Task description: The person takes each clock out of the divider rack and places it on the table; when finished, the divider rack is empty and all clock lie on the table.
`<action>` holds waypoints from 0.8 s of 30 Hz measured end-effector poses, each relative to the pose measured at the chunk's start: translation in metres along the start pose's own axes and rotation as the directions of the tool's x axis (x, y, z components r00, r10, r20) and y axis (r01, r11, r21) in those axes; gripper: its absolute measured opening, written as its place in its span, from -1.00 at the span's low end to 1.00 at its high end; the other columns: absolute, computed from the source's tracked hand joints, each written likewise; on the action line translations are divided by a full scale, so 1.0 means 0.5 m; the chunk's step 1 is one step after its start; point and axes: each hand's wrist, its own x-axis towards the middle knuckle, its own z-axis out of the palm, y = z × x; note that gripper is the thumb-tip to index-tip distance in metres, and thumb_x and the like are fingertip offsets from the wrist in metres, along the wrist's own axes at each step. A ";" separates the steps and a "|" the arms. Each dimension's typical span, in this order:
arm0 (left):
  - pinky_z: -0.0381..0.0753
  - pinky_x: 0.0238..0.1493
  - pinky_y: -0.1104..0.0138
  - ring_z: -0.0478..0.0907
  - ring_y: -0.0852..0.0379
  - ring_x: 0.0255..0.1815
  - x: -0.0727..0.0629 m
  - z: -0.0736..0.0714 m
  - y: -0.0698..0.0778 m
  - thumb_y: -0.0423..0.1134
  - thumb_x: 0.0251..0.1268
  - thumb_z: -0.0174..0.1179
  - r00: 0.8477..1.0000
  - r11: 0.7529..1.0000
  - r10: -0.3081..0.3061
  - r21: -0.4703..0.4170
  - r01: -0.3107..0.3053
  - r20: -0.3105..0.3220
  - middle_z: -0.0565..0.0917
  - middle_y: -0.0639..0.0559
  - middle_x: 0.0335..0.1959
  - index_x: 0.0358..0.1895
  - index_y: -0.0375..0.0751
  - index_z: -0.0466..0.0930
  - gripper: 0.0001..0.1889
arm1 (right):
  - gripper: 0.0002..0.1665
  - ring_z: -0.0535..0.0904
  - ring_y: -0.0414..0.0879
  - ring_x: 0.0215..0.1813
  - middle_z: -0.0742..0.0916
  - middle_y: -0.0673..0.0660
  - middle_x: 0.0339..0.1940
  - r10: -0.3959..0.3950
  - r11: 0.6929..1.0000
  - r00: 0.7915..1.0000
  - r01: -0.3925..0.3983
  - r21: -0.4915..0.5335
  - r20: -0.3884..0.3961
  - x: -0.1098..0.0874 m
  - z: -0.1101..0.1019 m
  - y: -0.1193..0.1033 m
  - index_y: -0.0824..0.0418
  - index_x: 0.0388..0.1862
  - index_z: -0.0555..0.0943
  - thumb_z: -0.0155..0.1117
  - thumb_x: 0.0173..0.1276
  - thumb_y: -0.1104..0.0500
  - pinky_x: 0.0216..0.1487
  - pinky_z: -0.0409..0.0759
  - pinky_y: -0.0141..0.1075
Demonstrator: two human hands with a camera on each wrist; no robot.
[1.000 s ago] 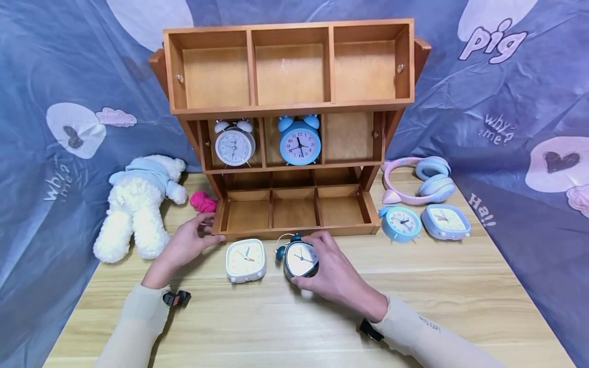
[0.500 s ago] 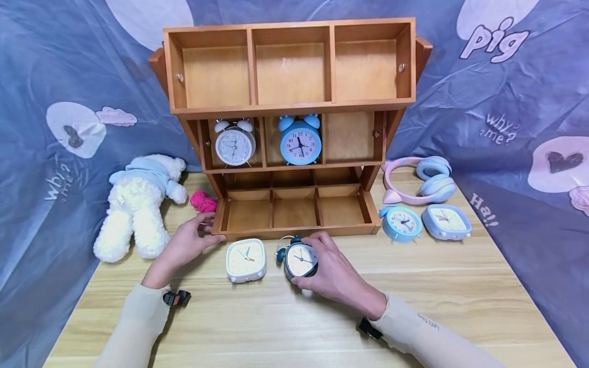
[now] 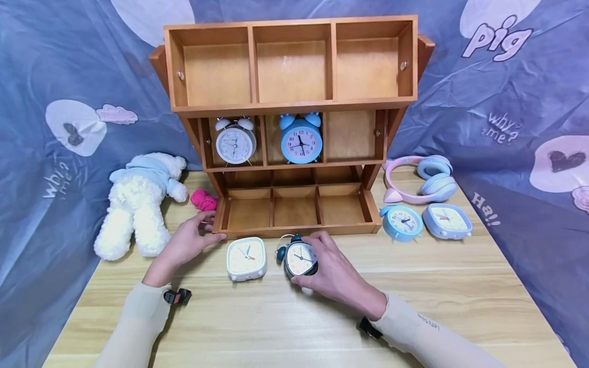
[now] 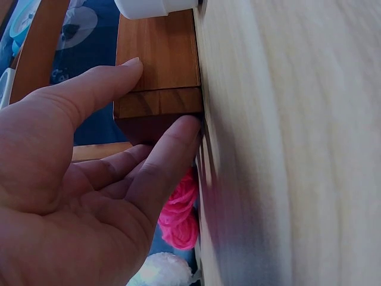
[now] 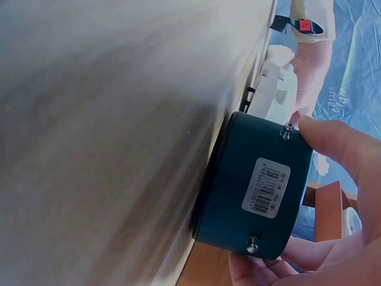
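Observation:
My right hand (image 3: 333, 271) grips a dark teal twin-bell alarm clock (image 3: 300, 258), thumb on one side of its round case and fingers on the other. The clock lies tilted on the table with its face up. In the right wrist view the case's underside shows a barcode label (image 5: 266, 187) and two small metal feet. My left hand (image 3: 186, 245) holds the front left corner of the wooden shelf (image 3: 294, 235), thumb on the front face and fingers along the side. A white square clock (image 3: 246, 259) lies between my hands, just in front of the shelf.
On the middle tier stand a white alarm clock (image 3: 235, 145) and a blue one (image 3: 301, 144). Right of the shelf lie pink headphones (image 3: 398, 194), a small blue alarm clock (image 3: 402, 223) and a blue square clock (image 3: 447, 221). Left are pink yarn (image 3: 203, 200) and a white plush bear (image 3: 138, 207).

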 end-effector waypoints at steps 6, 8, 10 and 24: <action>0.73 0.27 -0.04 0.75 -0.25 0.25 0.000 -0.001 0.000 -0.09 0.50 0.51 1.000 1.000 -0.003 -0.002 0.003 0.006 0.78 -0.36 0.25 0.65 -0.40 0.38 -0.17 | 0.13 0.68 0.01 0.28 0.59 0.16 0.39 0.012 1.000 1.000 -0.012 -0.002 0.011 0.001 -0.001 0.000 0.26 0.56 0.57 0.88 0.07 -0.06 0.39 0.74 0.02; 0.73 0.27 -0.05 0.75 -0.25 0.25 0.001 -0.001 0.000 -0.09 0.50 0.51 1.000 1.000 -0.003 0.001 0.003 0.005 0.78 -0.36 0.25 0.65 -0.40 0.38 -0.17 | 0.14 0.68 0.01 0.30 0.58 0.16 0.40 0.012 1.000 1.000 -0.012 -0.008 0.013 0.001 -0.001 -0.001 0.27 0.57 0.56 0.88 0.08 -0.08 0.40 0.74 0.02; 0.72 0.27 -0.05 0.75 -0.25 0.25 0.001 -0.001 0.000 -0.08 0.50 0.51 1.000 1.000 -0.004 0.005 0.004 0.005 0.78 -0.35 0.24 0.65 -0.40 0.38 -0.17 | 0.14 0.67 0.02 0.30 0.58 0.17 0.41 0.014 1.000 1.000 -0.014 -0.009 0.016 0.001 -0.001 -0.001 0.27 0.59 0.55 0.87 0.09 -0.09 0.41 0.74 0.03; 0.74 0.27 -0.07 0.76 -0.26 0.23 0.001 -0.002 0.001 -0.07 0.49 0.52 1.000 1.000 -0.004 0.006 0.004 0.009 0.79 -0.36 0.23 0.65 -0.41 0.38 -0.17 | 0.14 0.67 0.05 0.36 0.60 0.15 0.43 0.039 0.999 0.999 -0.039 0.003 0.013 0.003 -0.010 0.001 0.22 0.59 0.56 0.86 0.11 -0.16 0.44 0.71 0.08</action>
